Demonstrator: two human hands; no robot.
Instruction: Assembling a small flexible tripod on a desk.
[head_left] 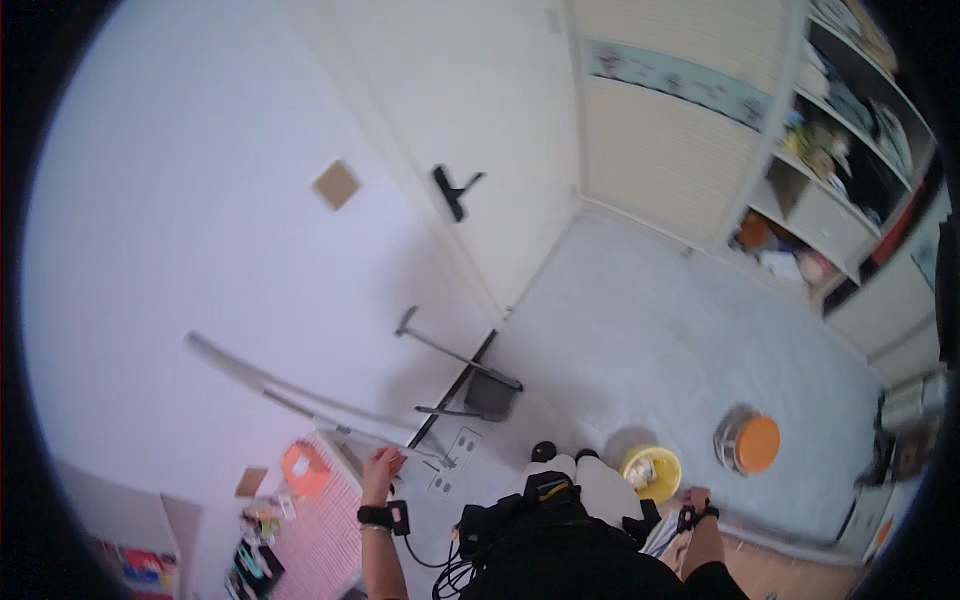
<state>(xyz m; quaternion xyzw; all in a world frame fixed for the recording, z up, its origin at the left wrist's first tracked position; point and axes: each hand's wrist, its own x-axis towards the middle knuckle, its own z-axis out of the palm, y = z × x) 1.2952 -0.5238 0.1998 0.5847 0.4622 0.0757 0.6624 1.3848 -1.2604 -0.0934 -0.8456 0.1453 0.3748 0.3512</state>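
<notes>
My left hand (380, 472), with a black strap and small device on its wrist, reaches toward the wall at the left. Its fingers look partly stretched and lie right by a thin pale pole (305, 408) that slants up along the wall; whether they touch it I cannot tell. A long-handled grey dustpan (491, 396) is on the floor ahead of that hand. My right hand (697, 498) hangs low at my right, beside a yellow bin (672, 470) holding white crumpled stuff. Its fingers are too small and blurred to read.
A pink striped table (310, 520) with small items stands at the left. To the right is an orange-topped stool (757, 444). A white door (470, 100) lies ahead, with full open shelves (840, 150) at the far right. Dark cables (450, 575) hang by my waist.
</notes>
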